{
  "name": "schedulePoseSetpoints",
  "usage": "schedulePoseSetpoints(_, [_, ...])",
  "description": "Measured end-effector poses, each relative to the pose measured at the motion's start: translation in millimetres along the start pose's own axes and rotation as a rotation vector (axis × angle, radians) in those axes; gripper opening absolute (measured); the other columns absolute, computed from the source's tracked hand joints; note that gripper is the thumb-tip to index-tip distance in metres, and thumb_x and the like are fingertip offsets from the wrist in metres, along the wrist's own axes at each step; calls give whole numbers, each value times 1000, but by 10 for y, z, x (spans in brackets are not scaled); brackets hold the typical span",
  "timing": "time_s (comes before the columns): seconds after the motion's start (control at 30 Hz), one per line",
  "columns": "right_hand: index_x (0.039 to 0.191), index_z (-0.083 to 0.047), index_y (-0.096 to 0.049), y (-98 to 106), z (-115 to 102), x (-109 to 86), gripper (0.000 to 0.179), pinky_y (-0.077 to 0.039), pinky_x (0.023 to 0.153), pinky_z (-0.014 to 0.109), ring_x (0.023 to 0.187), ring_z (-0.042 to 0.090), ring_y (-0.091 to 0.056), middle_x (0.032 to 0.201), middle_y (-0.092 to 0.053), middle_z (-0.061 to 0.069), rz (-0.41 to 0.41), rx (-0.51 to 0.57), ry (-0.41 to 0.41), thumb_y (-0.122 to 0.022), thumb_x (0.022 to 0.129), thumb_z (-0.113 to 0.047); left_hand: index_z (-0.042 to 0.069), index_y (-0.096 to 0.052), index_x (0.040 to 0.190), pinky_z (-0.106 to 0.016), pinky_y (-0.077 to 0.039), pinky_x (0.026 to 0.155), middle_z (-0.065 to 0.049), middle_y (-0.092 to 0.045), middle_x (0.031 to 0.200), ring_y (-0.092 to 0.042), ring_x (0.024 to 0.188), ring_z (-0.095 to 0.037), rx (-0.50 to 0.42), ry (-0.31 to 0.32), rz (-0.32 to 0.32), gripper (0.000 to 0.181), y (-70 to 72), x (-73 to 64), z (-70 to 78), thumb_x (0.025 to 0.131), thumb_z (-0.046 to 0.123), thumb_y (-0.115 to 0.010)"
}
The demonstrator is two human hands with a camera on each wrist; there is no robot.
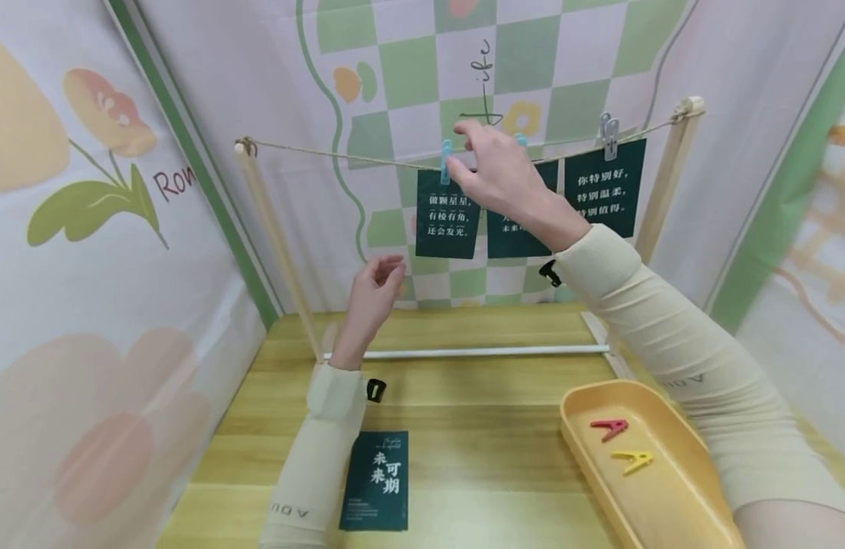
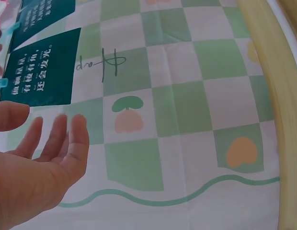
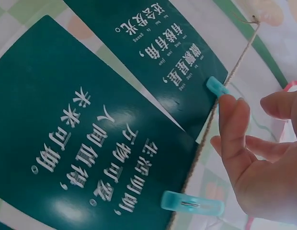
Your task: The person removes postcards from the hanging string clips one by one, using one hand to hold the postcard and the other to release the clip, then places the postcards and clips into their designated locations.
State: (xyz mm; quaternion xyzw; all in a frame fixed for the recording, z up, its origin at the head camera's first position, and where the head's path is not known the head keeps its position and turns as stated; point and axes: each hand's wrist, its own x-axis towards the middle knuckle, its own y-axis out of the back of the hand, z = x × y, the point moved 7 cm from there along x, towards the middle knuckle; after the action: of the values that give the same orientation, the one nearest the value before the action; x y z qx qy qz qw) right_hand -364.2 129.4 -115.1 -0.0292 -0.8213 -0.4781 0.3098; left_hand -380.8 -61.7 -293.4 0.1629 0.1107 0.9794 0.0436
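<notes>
A dark green card with white writing hangs from a twine line by a light blue clothespin. My right hand is raised beside this clothespin, thumb and fingers apart. In the right wrist view its fingertips overlap the clothespin's end; I cannot tell whether they touch. Behind the hand hangs a second green card on another blue clothespin. My left hand is held below and left of the first card, fingers loosely bent, holding nothing.
A third card hangs at right from grey clips. Wooden posts carry the line, with a white bar low between them. A yellow tray holds red and yellow clothespins. Another green card lies on the table.
</notes>
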Motion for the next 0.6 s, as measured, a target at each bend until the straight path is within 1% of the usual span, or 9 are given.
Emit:
schedulePoseSetpoints(0.07, [151,-8,-34,-16,32,23,58,-46,102,50,122,35,-56,142,-52,19,-19,10,-23,-44,101,-37,12,-56,131,-42,-53,97,-11,-61,129,-58,116,-24,2,15,-8,32,-13,36,7,101,25,-54])
schedulePoseSetpoints(0.1, [152,-9,-32,-27,51,31,59,-46,102,49,116,36,-60,144,-51,19,-32,19,-40,-43,101,-38,12,-55,133,-42,-53,97,-12,-59,132,-57,118,-24,0,23,-15,35,-21,56,2,101,26,-54])
schedulePoseSetpoints(0.13, [153,-11,-30,-37,72,39,61,-49,98,48,110,35,-64,145,-50,18,-48,35,-59,-43,101,-39,12,-54,135,-42,-53,97,-12,-58,133,-56,119,-25,-1,32,-24,37,-28,78,-2,101,27,-54])
schedulePoseSetpoints(0.2, [156,-13,-25,-57,110,49,63,-55,89,44,96,33,-68,146,-49,17,-78,65,-94,-43,102,-42,11,-51,138,-42,-53,98,-12,-57,136,-55,122,-26,-8,49,-41,41,-41,130,-19,101,29,-54])
schedulePoseSetpoints(0.3, [157,-16,-22,-78,148,69,66,-59,68,38,73,31,-70,146,-51,14,-105,128,-130,-44,101,-43,12,-50,140,-42,-51,100,-11,-56,138,-54,124,-26,0,65,-48,44,-49,201,-28,101,31,-54])
schedulePoseSetpoints(0.33, [157,-16,-21,-81,156,77,66,-59,62,38,73,31,-69,145,-52,13,-108,147,-135,-45,101,-43,12,-50,140,-41,-51,99,-11,-56,138,-55,124,-26,7,64,-45,43,-51,221,-20,101,31,-54])
schedulePoseSetpoints(0.37, [157,-16,-21,-82,163,86,67,-59,60,37,72,31,-69,144,-54,12,-109,160,-138,-46,101,-42,12,-50,140,-41,-51,100,-11,-56,138,-56,124,-26,8,59,-44,43,-58,242,-10,101,31,-54])
schedulePoseSetpoints(0.53, [156,-13,-24,-88,192,117,66,-58,55,33,65,31,-68,139,-58,12,-100,187,-149,-47,101,-41,9,-51,139,-41,-53,97,-13,-58,137,-58,122,-28,7,28,-43,42,-124,321,49,100,26,-55])
schedulePoseSetpoints(0.6, [155,-11,-27,-93,200,121,64,-57,54,33,62,29,-68,138,-59,13,-94,192,-146,-47,102,-39,9,-51,139,-41,-53,97,-13,-58,137,-58,122,-27,16,28,-44,42,-152,337,64,100,26,-55])
